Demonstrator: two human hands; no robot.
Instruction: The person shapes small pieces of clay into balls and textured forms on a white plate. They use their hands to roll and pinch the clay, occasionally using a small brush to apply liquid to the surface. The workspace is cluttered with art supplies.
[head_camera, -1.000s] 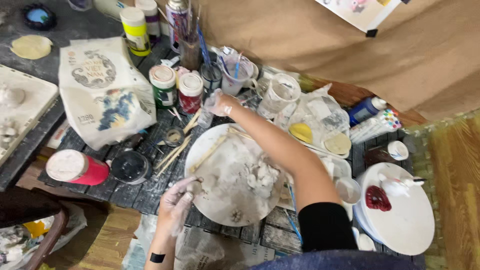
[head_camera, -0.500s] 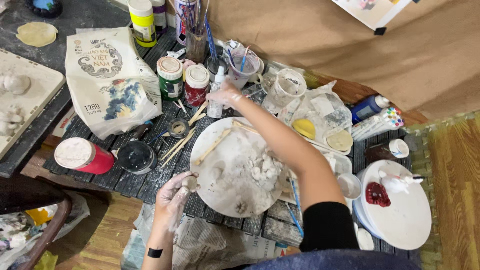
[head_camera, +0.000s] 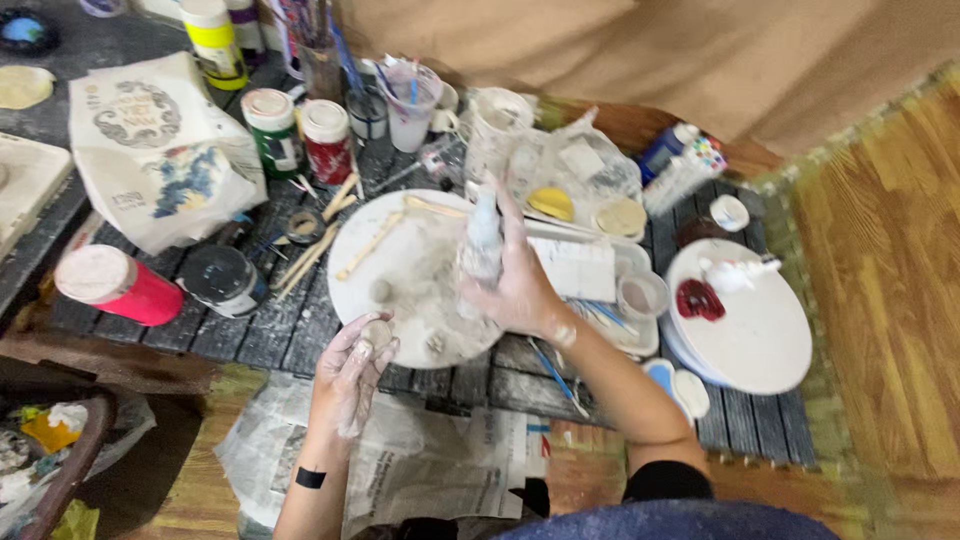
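Overhead view: right hand (head_camera: 515, 285) grips a small clay-smeared squeeze bottle (head_camera: 483, 232) upright over the round white work board (head_camera: 400, 275), w/ left hand (head_camera: 352, 375) pinching 1 small clay ball (head_camera: 376, 333) at the board's near edge; best squeezed gently, ball kept steady.

The left hand (head_camera: 352, 375) is at the lower middle, with the forearm coming up from the bottom edge. Its fingers (head_camera: 372, 340) are bent together around something small and round, and they are covered with pale dust. There is a dark band on the left wrist. The right arm comes from the lower right and goes up and to the left. The right hand (head_camera: 512, 282) is closed around something upright, it seems, but the picture is blurred there.
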